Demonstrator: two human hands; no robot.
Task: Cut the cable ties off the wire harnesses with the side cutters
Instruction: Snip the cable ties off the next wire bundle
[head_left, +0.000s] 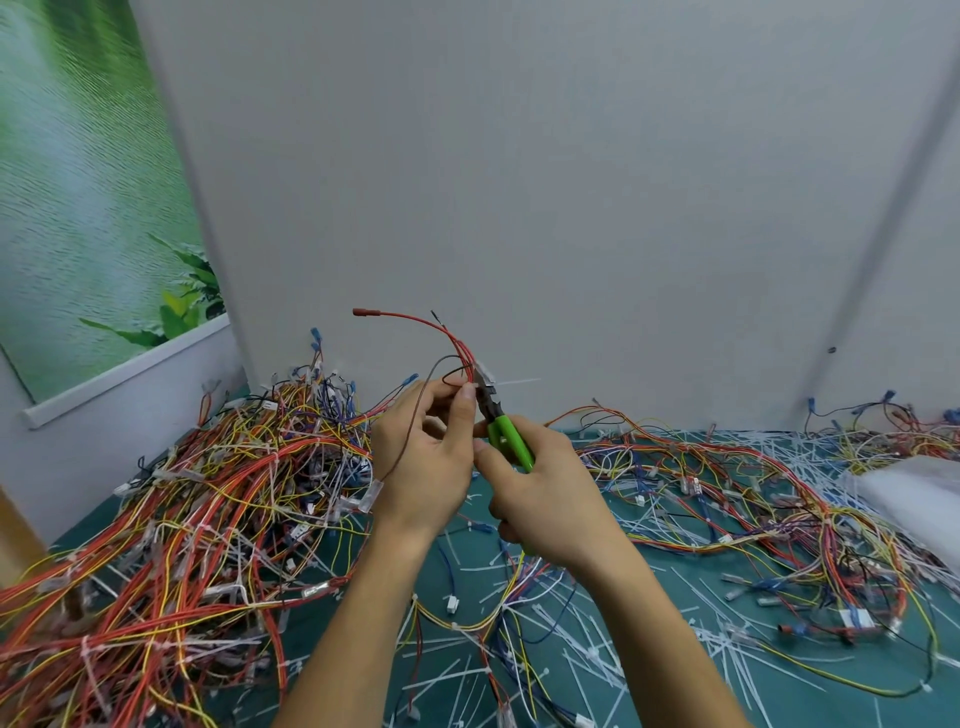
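At nine o'clock from the hands, a heap of tangled harnesses covers the green table. The left hand, raised mid-frame, pinches a small harness of red and dark wires whose ends arc toward twelve o'clock. Just at its three o'clock, the right hand grips the green-handled side cutters, their nose against a white cable tie on that bundle; the tie's tail points to three o'clock. Cut ties litter the table at five o'clock, with looser harnesses at three.
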